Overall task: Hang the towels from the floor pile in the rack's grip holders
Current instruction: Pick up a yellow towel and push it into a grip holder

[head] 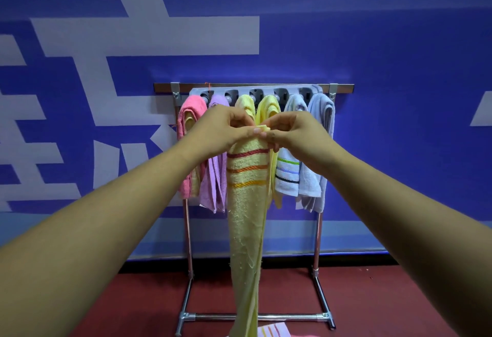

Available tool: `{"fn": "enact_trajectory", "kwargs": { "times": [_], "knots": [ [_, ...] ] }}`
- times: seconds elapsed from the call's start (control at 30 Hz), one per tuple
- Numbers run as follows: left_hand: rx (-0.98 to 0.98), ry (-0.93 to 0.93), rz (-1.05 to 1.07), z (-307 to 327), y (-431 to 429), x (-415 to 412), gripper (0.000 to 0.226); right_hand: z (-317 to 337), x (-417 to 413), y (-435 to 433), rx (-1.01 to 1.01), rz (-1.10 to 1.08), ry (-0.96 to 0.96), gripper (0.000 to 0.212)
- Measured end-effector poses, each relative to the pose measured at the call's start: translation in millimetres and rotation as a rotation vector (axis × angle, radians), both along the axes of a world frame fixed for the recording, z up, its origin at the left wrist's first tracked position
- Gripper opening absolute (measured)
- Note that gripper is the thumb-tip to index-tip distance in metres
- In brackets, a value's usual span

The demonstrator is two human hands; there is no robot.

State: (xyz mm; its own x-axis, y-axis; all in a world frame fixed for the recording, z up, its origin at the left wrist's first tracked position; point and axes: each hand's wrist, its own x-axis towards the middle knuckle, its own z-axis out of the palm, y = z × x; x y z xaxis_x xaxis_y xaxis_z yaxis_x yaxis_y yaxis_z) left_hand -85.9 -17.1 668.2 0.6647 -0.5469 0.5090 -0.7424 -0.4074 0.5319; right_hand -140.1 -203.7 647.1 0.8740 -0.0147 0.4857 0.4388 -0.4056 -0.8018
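Wall (372,43) behind is blue with big white block strokes (149,35), cropped by the frame, cannot read them as writing. Towel tags too small to tell.

Left hand (221,129) and right hand (295,134) meet at chest height in front of the rack (253,87). Fingers (257,130) of both hands pinch the bunched top end of a yellow striped towel (247,203), fingertips almost touching each other. The towel hangs straight down from the pinch with red, orange and amber bands near the top; its lower end runs out of the bottom edge of the frame.

Grey grip holder strip (314,89) sits under the rack's top rail. Hung from it, left to right: pink towel (190,123), purple towel (213,182), two yellow towels (269,107), white towel with green, blue and dark stripes (288,177), pale blue towel (319,113). The held towel hangs in front of the yellow ones, between purple and white. Which holder it lines up with, cannot tell; the hands cover that part.

Floor pile (271,331): a striped corner and a pink scrap peek in at the bottom edge, just beside the rack's base bar (287,317).

Red floor (119,310) is open to the left and right of the rack feet. The rack stands close to the wall, and its rail ends stick out past both uprights.
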Motion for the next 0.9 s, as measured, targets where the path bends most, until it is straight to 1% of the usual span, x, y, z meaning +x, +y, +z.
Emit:
{"fn": "enact_trajectory", "kwargs": {
  "times": [0.03, 0.1, 0.13, 0.17, 0.23, 0.3, 0.33, 0.4, 0.43, 0.47, 0.5, 0.53, 0.57, 0.6, 0.67, 0.73, 0.8, 0.9],
  "knots": [
    [0.05, -0.009, 0.007, -0.3, 0.8, 1.6, 0.019, -0.6, 0.3, -1.5, 0.013, -0.019, -0.006, 0.015],
    [0.251, 0.005, 0.058, 0.1, 4.7, 3.6, 0.025, -3.0, 1.0, -7.5, 0.041, -0.047, 0.007, 0.014],
    [0.35, 0.038, 0.069, 1.3, 6.7, 2.0, 0.024, -5.0, 1.2, -11.4, 0.045, -0.055, 0.021, 0.014],
    [0.397, 0.075, 0.066, 2.1, 8.6, 0.3, 0.021, -7.3, 1.0, -14.9, 0.029, -0.063, 0.036, 0.014],
    [0.387, 0.112, 0.027, 1.2, 10.0, -1.9, 0.018, -12.8, 0.5, -19.2, -0.037, -0.089, 0.057, 0.013],
    [0.276, 0.119, -0.015, -2.3, 8.2, -3.0, 0.028, -14.7, 0.1, -20.0, -0.045, -0.125, 0.054, 0.014],
    [0.153, 0.149, -0.037, -4.2, 6.7, -3.7, 0.028, -14.3, 0.0, -20.2, 0.014, -0.111, 0.057, 0.015],
    [-0.179, 0.327, -0.103, -7.9, 1.2, -4.8, 0.015, -10.1, 0.0, -20.5, 0.288, 0.014, 0.095, 0.018],
    [-0.324, 0.415, -0.143, -9.9, -2.6, -4.5, 0.013, -7.2, 0.0, -20.6, 0.402, 0.072, 0.115, 0.02],
    [-0.429, 0.476, -0.167, -12.3, -6.7, -2.8, 0.021, -5.0, 1.2, -21.1, 0.444, 0.083, 0.116, 0.022],
    [-0.491, 0.528, -0.18, -15.8, -10.5, 0.1, 0.032, -3.2, 2.3, -20.5, 0.424, 0.063, 0.104, 0.024],
    [-0.513, 0.565, -0.179, -19.1, -13.5, 1.5, 0.042, -2.2, 3.5, -19.1, 0.389, 0.047, 0.089, 0.024],
    [-0.492, 0.573, -0.163, -22.1, -16.1, 1.7, 0.047, -1.4, 4.3, -17.2, 0.347, 0.021, 0.074, 0.024],
    [-0.449, 0.558, -0.147, -24.4, -18.1, 1.6, 0.046, -0.1, 4.6, -15.1, 0.311, -0.006, 0.062, 0.023],
    [-0.42, 0.51, -0.131, -26.1, -21.2, 0.7, 0.033, 1.6, 5.3, -12.4, 0.292, -0.039, 0.039, 0.023],
    [-0.502, 0.475, -0.137, -24.2, -24.5, -0.9, 0.02, 0.1, 5.9, -13.4, 0.402, 0.026, 0.058, 0.032],
    [-0.561, 0.457, -0.146, -20.1, -26.5, -2.0, 0.015, -7.9, 5.4, -16.1, 0.486, 0.159, 0.17, 0.042],
    [-0.606, 0.502, -0.127, -14.3, -26.4, 0.1, 0.016, -33.6, 1.9, -17.1, 0.404, 0.249, 0.382, 0.05]
  ]
}}
